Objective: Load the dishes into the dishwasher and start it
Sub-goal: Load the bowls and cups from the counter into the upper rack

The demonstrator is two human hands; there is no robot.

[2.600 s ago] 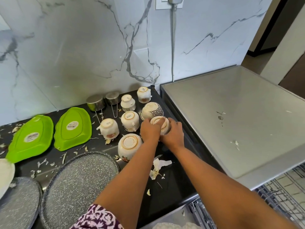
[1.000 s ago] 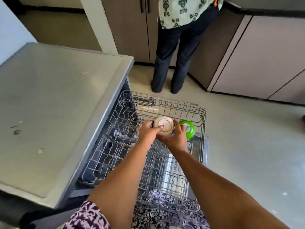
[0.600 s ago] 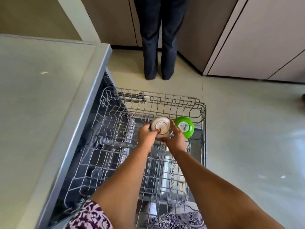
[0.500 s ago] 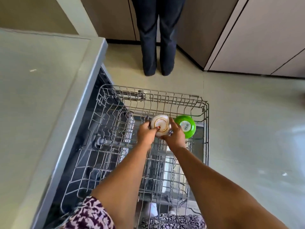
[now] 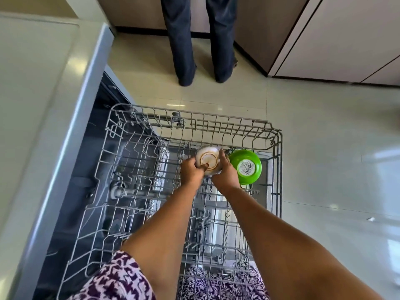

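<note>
Pulled-out wire rack [image 5: 275, 135] carries an upturned green bowl [image 5: 245, 166]; floor beneath.

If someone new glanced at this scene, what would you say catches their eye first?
Probably the two hands, left and right, gripping an upturned white cup over the far right end of the pulled-out wire rack. Just right of it sits a bright green bowl, base up, in the rack. Beyond, a person's dark trousers stand by the cabinets.
</note>
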